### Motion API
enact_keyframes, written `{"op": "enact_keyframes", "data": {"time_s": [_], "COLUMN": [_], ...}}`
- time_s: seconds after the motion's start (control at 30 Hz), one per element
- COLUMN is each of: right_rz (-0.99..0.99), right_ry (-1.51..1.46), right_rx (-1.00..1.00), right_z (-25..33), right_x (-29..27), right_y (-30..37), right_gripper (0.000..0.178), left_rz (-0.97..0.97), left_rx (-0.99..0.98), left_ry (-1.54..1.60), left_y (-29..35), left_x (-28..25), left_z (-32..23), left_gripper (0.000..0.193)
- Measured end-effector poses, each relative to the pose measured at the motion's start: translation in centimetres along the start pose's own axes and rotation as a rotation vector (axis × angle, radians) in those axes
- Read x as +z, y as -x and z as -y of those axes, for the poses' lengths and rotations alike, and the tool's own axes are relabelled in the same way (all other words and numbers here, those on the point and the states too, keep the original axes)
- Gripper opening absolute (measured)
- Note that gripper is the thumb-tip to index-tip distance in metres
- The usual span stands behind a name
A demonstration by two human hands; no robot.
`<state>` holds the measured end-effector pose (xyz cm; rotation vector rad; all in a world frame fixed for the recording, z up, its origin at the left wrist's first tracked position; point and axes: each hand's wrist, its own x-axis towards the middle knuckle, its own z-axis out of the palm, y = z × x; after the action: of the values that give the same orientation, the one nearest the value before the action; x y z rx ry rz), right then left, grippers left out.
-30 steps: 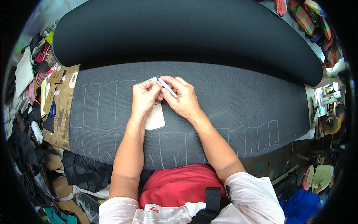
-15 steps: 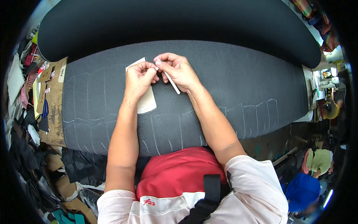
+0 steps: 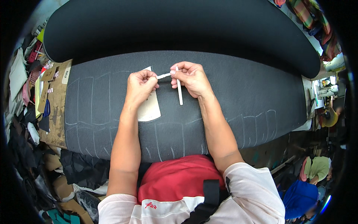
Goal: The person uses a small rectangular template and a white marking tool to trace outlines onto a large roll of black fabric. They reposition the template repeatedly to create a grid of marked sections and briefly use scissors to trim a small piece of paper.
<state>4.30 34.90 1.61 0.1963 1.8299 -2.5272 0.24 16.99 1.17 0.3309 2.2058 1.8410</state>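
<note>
My left hand (image 3: 142, 86) is closed in a pinch on one end of a thin, twisted white strip (image 3: 163, 76). The strip runs across the gap to the fingertips of my right hand (image 3: 189, 79). Those fingers are also closed round a slim white stick (image 3: 180, 93) that looks like a marking pencil, its lower end hanging down toward me. Under and beside my left hand, a cream card template (image 3: 150, 109) lies on the black textured fabric (image 3: 238, 89). My left hand and wrist hide part of the card. White drawn outlines cover the fabric's left side and near edge.
A big black roll of material (image 3: 179, 26) spans the table's far side. On the left, the wooden table end (image 3: 56, 123) carries cardboard pieces and dark blue-handled scissors (image 3: 47, 108). Dark fabric scraps (image 3: 84, 168) lie below it. Other people (image 3: 304, 194) are at lower right.
My hands have drawn apart, the right one moving rightward with the stick. The white strip now shows stretched between them, and the stick hangs more upright. The view has shifted slightly.
</note>
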Motion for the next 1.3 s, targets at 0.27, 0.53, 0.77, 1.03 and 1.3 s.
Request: {"op": "enact_keyframes", "data": {"time_s": [0.27, 0.53, 0.77, 1.03, 1.3], "right_rz": [-0.147, -0.453, -0.65, -0.537, -0.39], "right_ry": [0.379, 0.765, 0.489, 0.643, 0.388], "right_rx": [-0.148, -0.532, -0.507, -0.239, -0.154], "right_z": [1.7, 1.7, 2.6, 2.7, 3.3], "right_x": [-0.6, 0.3, -3.9, -6.8, -3.2], "right_y": [0.7, 1.6, 0.5, 0.2, 0.9], "right_gripper": [0.017, 0.008, 0.007, 0.064, 0.027], "left_rz": [0.02, 0.06, -0.076, -0.913, -0.935], "left_rx": [0.01, 0.1, 0.191, -0.043, -0.179], "left_ry": [-0.044, 0.065, 0.309, -0.07, -0.615], "left_y": [0.2, 0.9, 0.7, -3.6, -5.0], "left_x": [-0.8, -0.8, -4.8, -27.8, -38.3], "left_z": [-0.5, -0.9, -1.0, 5.7, 4.4], "left_gripper": [0.012, 0.009, 0.013, 0.023, 0.051]}}
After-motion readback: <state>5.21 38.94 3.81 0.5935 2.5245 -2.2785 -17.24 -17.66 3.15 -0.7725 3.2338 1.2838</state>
